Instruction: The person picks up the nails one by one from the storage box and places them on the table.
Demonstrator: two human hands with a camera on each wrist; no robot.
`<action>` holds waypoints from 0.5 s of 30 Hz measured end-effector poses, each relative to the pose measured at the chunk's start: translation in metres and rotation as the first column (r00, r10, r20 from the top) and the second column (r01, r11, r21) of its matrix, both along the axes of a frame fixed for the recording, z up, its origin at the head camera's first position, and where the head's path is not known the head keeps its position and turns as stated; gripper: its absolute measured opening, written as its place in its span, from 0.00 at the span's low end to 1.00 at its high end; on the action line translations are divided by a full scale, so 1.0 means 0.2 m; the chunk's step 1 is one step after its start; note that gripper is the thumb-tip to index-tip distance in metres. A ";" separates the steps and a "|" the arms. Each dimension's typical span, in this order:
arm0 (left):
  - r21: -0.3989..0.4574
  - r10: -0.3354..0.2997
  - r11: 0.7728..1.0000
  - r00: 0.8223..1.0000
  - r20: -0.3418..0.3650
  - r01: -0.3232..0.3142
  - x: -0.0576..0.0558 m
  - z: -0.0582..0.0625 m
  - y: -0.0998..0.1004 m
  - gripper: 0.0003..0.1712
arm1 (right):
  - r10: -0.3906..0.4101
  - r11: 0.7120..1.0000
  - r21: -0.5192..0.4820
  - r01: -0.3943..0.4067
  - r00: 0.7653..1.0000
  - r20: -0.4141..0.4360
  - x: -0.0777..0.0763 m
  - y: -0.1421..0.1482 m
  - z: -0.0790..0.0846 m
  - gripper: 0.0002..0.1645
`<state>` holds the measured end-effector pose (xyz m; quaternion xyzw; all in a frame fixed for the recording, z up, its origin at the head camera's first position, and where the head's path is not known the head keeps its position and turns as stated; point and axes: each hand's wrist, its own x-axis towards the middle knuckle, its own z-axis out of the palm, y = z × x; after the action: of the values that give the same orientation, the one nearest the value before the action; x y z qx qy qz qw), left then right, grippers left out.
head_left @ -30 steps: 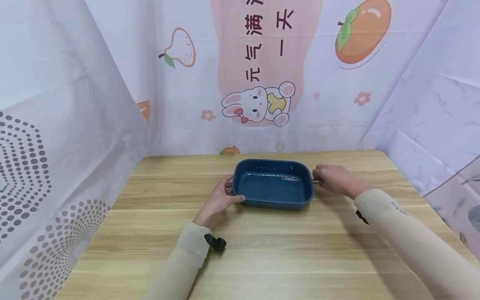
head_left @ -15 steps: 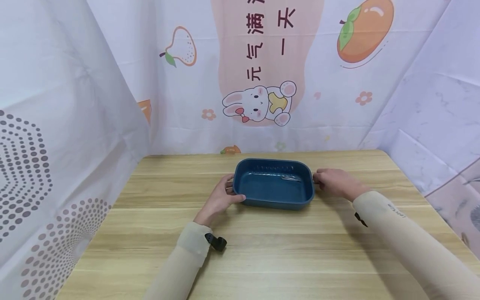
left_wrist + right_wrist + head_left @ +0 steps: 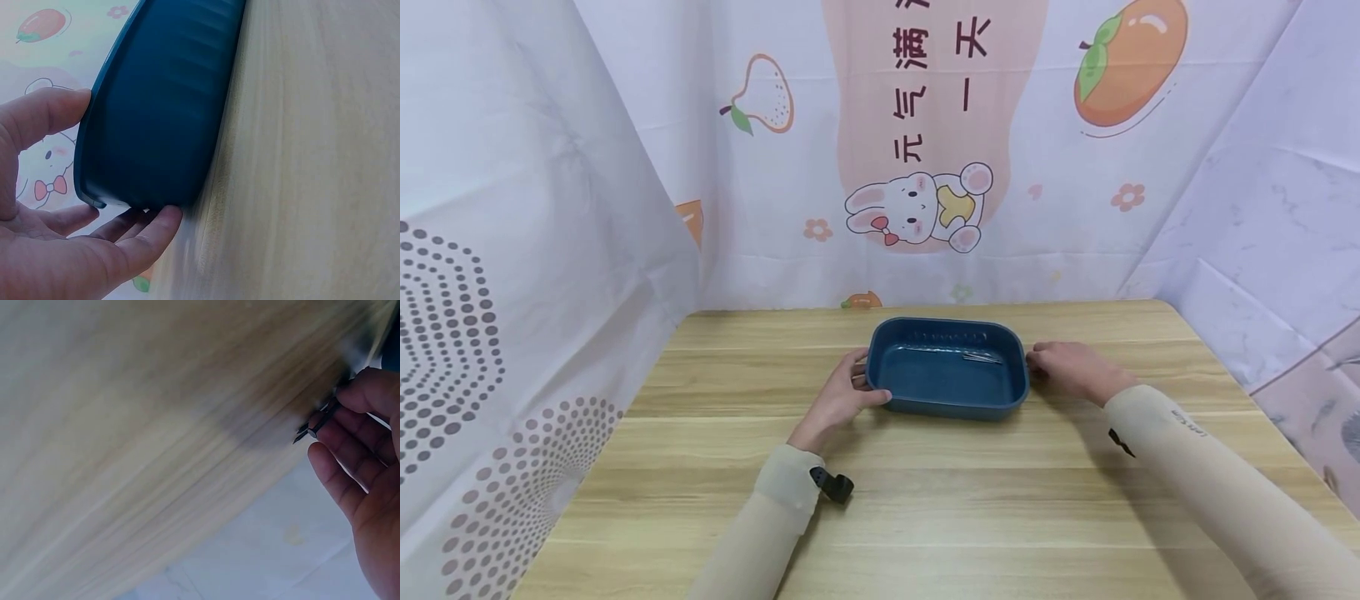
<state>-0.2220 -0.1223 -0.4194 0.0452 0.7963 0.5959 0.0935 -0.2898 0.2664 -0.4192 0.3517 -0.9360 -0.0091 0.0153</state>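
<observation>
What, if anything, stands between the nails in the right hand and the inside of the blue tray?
The right end wall of the blue tray does: the right hand holds the nails outside it, beside that wall. Nothing visible covers the tray's open top.

Head view: we had bright light.
Surface (image 3: 970,517): we saw shadow beneath the right sleeve (image 3: 1225,483).
Wrist views: we found both dimmer, the right blurrier.

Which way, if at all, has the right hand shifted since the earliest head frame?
Yes, slightly: the right hand sits farther from the far edge of the table, closer to the person.
</observation>
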 end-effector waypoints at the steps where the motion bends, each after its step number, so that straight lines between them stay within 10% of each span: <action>1: -0.002 0.003 1.000 1.000 -0.006 -0.003 0.00 0.00 0.00 0.48 | 0.000 1.000 0.002 0.000 1.000 -0.001 0.00 0.00 0.00 0.13; 15: -0.015 0.032 0.999 0.999 -0.020 -0.032 0.01 0.00 0.01 0.46 | 0.004 1.000 -0.006 -0.004 1.000 -0.019 -0.01 0.00 -0.01 0.10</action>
<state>-0.2201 -0.1197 -0.4192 0.0379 0.8024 0.5907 0.0765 -0.2912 0.2659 -0.4212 0.3535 -0.9351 -0.0095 0.0252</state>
